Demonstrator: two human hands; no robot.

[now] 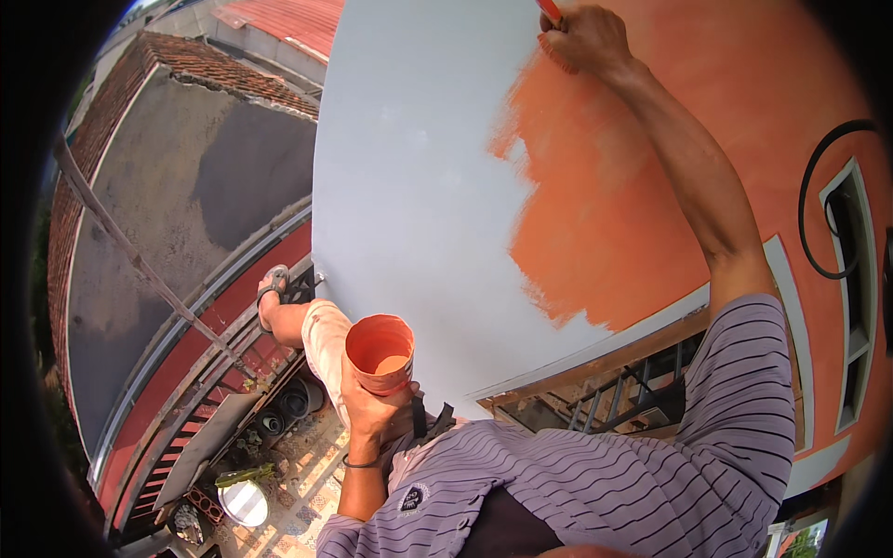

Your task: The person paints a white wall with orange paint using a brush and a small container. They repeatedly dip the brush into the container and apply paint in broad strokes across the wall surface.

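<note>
My left hand [375, 407] is closed around a cup of orange paint [379, 342], held upright at waist height with its mouth toward me. Some paint shows inside it. High on the wall, my right hand [593, 39] grips a paintbrush [551, 11] by its red handle. Orange-stained bristles touch or nearly touch the wall below the fingers. Pale grey-white surface [419, 186] covers the wall's left side, while orange paint [595, 214] covers the right, meeting it in a ragged, streaky edge.
My sandalled foot [272, 293] rests on a railing [200, 409] at the left. Far below lies a patterned tile floor [302, 470] with a white bucket [244, 503] and dark pots [296, 400]. A barred window opening [605, 391] and a black cable loop [806, 209] are at the right.
</note>
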